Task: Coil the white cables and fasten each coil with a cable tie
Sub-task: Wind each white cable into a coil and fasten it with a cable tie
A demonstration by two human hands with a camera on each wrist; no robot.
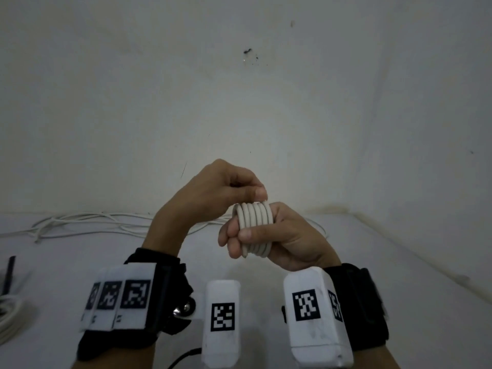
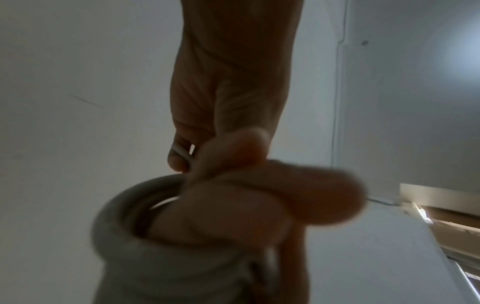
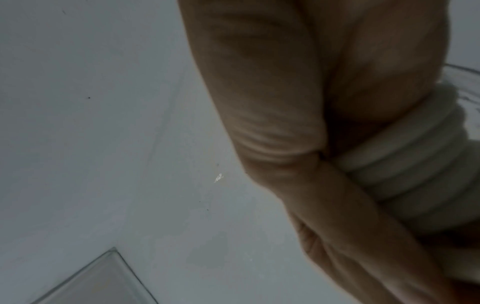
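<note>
A white cable coil (image 1: 254, 225) of several tight turns is wound around the fingers of my right hand (image 1: 239, 238), and the thumb presses on its front. The coil is held up above the table. My left hand (image 1: 253, 194) sits just above it with curled fingers, pinching the cable's end at the top of the coil. The left wrist view shows that thin white strand (image 2: 182, 153) between the left fingertips, with the coil (image 2: 124, 236) below. In the right wrist view the coil (image 3: 405, 164) lies against my right palm. No cable tie shows on the coil.
Loose white cables (image 1: 106, 222) lie tangled along the back of the white table (image 1: 346, 262) by the wall. Another white cable bundle (image 1: 8, 315) and a thin black strip (image 1: 9, 272) sit at the left edge. A black cord (image 1: 186, 355) runs near the bottom.
</note>
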